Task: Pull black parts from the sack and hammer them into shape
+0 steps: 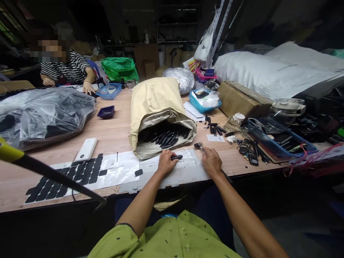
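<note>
My left hand (167, 162) is closed around a small black elongated piece (176, 157), whose end sticks out to the right just above a clear plastic sheet (185, 172). To its right, my right hand (211, 161) grips a small hammer (199, 145); the metal head points up and left, and a dark handle end shows behind the wrist. Right beyond my hands lies a large tan sack (156, 96) with its mouth towards me. Inside the mouth is a pile of similar black pieces (165, 139).
More black pieces (215, 129) lie right of the sack, near a jar (234, 122) and a blue tray (285, 143). Black stickers (64, 177) and a white power bank (86, 149) are at left. Across the table sits a person in a striped shirt (76, 62).
</note>
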Tool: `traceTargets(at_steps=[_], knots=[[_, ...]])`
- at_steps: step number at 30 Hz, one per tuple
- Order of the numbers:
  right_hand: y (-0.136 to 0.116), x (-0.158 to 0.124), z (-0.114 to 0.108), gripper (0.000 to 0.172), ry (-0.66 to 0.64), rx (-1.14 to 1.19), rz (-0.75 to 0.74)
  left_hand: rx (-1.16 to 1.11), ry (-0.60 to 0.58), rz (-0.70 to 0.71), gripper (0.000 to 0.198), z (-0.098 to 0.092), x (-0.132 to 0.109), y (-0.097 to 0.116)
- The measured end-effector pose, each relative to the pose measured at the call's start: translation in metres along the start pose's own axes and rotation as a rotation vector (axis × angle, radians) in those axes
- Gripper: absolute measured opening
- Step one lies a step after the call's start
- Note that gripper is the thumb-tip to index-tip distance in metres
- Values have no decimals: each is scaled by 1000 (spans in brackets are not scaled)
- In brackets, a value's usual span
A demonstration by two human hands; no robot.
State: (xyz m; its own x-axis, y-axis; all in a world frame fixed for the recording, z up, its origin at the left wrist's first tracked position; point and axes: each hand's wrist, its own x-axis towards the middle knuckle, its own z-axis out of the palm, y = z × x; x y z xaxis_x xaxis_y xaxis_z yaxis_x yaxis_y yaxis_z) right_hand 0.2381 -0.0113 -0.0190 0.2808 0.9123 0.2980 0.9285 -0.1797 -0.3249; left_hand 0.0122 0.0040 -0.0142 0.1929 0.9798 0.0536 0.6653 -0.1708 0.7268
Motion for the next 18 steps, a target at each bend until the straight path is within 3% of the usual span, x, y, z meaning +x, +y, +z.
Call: traceTargets(at_steps=[5, 10, 13, 16, 18], knots=[[-1, 3, 12, 30, 59, -120, -1, 7, 3, 14, 11, -1, 1, -3], [-13, 3, 10, 32, 19, -199, 9, 4, -37, 109, 8, -11, -5, -4], [-16, 3, 9, 33, -2, -217, 4, -53, -72, 312, 15, -12, -39, -4], [-16, 4, 10, 33, -9, -233, 6, -134, -217, 516, 25, 0, -95, -9], [-17, 4, 12, 33, -12, -241, 10, -110, -339, 494, 30, 13, -130, -17]])
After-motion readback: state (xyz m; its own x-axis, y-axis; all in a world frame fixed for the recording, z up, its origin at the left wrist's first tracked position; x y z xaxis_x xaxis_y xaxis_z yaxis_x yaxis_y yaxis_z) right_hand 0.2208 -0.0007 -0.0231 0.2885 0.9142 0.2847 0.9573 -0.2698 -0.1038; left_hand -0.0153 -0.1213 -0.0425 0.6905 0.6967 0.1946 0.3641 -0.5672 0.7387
